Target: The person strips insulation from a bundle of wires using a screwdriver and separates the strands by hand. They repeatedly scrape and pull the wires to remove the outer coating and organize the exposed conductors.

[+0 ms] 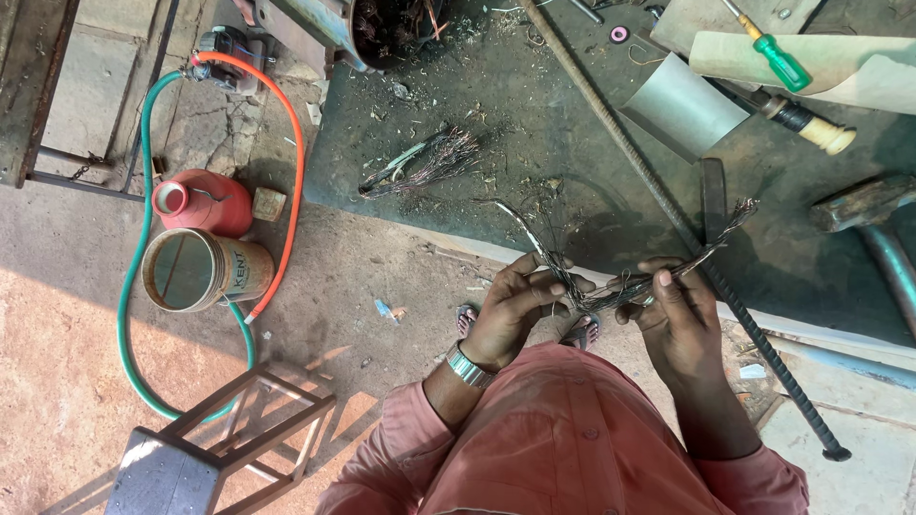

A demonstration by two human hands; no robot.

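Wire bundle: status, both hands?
Left hand and right hand both grip the wire bundle. Bundle held above the bench edge. Steel rod lies close beyond.

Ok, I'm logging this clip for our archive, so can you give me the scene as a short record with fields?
setting: workshop floor beside a dark, littered workbench
left hand: left hand grips one end of a bundle of thin wires
right hand: right hand pinches the same bundle, fingers on the strands
on bench: second wire bundle, long ribbed steel bar, green-handled screwdriver, hammer
on floor: red jug, open can, green hose, orange hose, metal stool
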